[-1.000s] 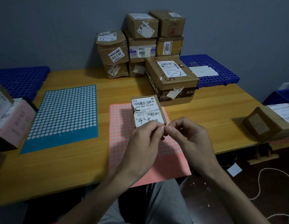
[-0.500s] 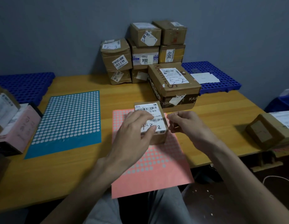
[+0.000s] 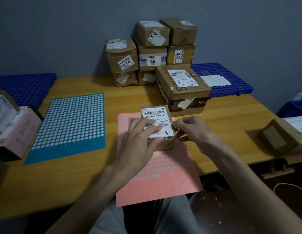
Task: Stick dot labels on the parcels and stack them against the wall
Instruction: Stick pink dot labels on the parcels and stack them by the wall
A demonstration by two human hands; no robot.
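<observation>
On the pink dot sheet (image 3: 157,176), the small parcel (image 3: 155,114) was steadied by the left hand (image 3: 140,142), fingers (image 3: 146,122) laid flat on top, while a dot label (image 3: 172,122), apparently, was pinched at its right edge by the right hand (image 3: 194,130). Other parcels (image 3: 152,53) were stacked against the wall (image 3: 62,39).
</observation>
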